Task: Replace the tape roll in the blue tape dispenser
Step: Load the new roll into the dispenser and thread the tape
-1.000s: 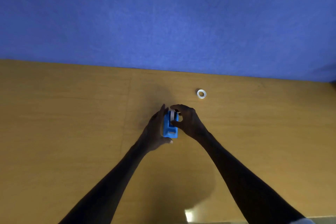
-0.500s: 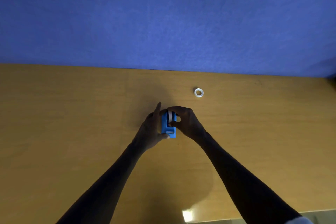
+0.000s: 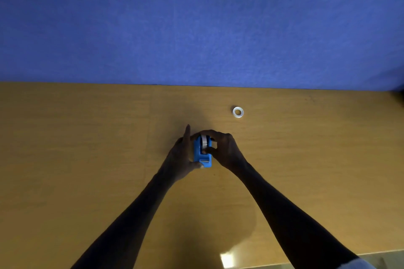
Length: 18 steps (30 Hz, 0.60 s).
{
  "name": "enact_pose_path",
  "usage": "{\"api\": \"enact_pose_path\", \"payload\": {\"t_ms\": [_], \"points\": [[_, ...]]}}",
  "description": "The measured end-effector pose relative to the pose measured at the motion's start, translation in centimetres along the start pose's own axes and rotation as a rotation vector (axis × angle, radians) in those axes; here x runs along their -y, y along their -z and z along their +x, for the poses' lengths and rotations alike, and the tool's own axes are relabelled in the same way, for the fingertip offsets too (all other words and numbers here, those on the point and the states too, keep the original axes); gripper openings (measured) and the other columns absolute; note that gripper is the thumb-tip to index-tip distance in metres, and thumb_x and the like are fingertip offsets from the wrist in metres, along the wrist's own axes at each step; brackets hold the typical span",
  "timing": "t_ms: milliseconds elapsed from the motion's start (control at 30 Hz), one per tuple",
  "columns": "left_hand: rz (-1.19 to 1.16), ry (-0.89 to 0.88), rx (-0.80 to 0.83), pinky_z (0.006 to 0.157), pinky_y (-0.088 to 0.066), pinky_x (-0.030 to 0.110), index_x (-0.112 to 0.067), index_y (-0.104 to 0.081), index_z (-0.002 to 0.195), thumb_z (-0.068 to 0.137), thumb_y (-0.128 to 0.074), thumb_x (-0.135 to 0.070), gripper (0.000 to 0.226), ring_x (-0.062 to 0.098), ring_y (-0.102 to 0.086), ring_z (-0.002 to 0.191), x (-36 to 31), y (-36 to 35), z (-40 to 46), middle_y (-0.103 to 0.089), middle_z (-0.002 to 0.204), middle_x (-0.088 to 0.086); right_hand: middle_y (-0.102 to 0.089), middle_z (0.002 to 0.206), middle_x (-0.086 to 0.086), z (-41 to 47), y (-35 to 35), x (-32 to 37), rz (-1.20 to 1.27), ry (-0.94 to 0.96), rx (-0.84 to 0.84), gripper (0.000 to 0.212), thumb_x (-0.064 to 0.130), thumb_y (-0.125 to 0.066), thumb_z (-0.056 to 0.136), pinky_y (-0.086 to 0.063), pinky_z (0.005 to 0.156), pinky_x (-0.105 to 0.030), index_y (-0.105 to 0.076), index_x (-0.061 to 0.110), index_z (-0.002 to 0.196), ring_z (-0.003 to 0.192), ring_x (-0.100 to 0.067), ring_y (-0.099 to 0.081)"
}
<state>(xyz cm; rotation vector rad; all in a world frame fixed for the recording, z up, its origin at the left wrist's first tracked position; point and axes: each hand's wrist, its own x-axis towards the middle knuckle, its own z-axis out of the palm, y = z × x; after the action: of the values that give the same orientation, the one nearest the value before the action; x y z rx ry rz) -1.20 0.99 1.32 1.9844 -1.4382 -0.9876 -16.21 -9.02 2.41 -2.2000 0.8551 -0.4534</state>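
The blue tape dispenser stands on the wooden table, its cutter end toward me. A whitish tape roll sits upright in its top slot. My left hand braces the dispenser's left side, thumb at the near end and one finger pointing straight away. My right hand pinches the tape roll from the right, fingers over the far side and thumb at the near side. A second, small white ring-shaped roll lies flat on the table, farther away to the right.
A blue wall rises right behind the table's far edge. The table's near edge runs along the bottom right, with a bright light reflection on the surface beside it.
Both hands and the dispenser have kept nearly the same place. My right hand's fingers have closed lower around the roll, which sits deeper in the dispenser than a second ago.
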Motion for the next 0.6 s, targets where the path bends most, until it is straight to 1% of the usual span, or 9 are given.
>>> {"api": "enact_pose_path", "payload": {"t_ms": [167,233,367,467,600], "points": [[-0.006,0.014,0.005,0.100,-0.041,0.033,-0.017,0.010,0.158,0.067,-0.091,-0.027,0.137,0.029,-0.043,0.140,0.10,0.02,0.00,-0.043,0.154,0.014,-0.075,0.111,-0.005,0.44,0.40,-0.10,-0.003,0.036,0.024,0.047,0.005,-0.082,0.075,-0.061,0.086,-0.037,-0.065,0.010,0.119,0.103,-0.015,-0.071],[-0.003,0.008,-0.002,0.099,-0.039,0.031,-0.017,0.010,0.158,0.067,-0.091,-0.026,0.136,0.028,-0.043,0.141,0.11,-0.04,-0.05,-0.043,0.154,0.014,-0.075,0.110,-0.004,0.48,0.64,-0.22,-0.009,0.049,0.034,0.048,0.005,-0.083,0.073,-0.061,0.084,-0.035,-0.066,0.011,0.118,0.101,-0.013,-0.072],[-0.003,0.007,0.004,0.104,-0.041,0.033,-0.016,0.011,0.158,0.067,-0.091,-0.027,0.137,0.028,-0.041,0.143,0.14,-0.03,-0.09,-0.042,0.156,0.012,-0.074,0.112,-0.003,0.24,0.31,-0.15,-0.026,0.037,0.040,0.049,0.008,-0.082,0.076,-0.061,0.085,-0.035,-0.065,0.011,0.122,0.101,-0.013,-0.071],[0.000,0.002,0.001,0.101,-0.039,0.030,-0.015,0.010,0.158,0.067,-0.092,-0.026,0.137,0.028,-0.041,0.143,0.18,0.02,-0.08,-0.042,0.156,0.013,-0.075,0.110,-0.005,0.09,-0.04,0.02,-0.064,0.045,0.034,0.050,0.010,-0.081,0.077,-0.061,0.082,-0.037,-0.064,0.010,0.124,0.099,-0.017,-0.071],[0.013,-0.034,-0.021,0.101,-0.035,0.028,-0.012,0.008,0.158,0.067,-0.092,-0.025,0.135,0.027,-0.040,0.143,0.30,0.04,-0.24,-0.042,0.157,0.009,-0.074,0.107,-0.005,0.25,0.23,0.11,-0.048,0.065,0.057,0.045,0.011,-0.080,0.077,-0.060,0.080,-0.035,-0.066,0.010,0.120,0.096,-0.015,-0.071]]}}
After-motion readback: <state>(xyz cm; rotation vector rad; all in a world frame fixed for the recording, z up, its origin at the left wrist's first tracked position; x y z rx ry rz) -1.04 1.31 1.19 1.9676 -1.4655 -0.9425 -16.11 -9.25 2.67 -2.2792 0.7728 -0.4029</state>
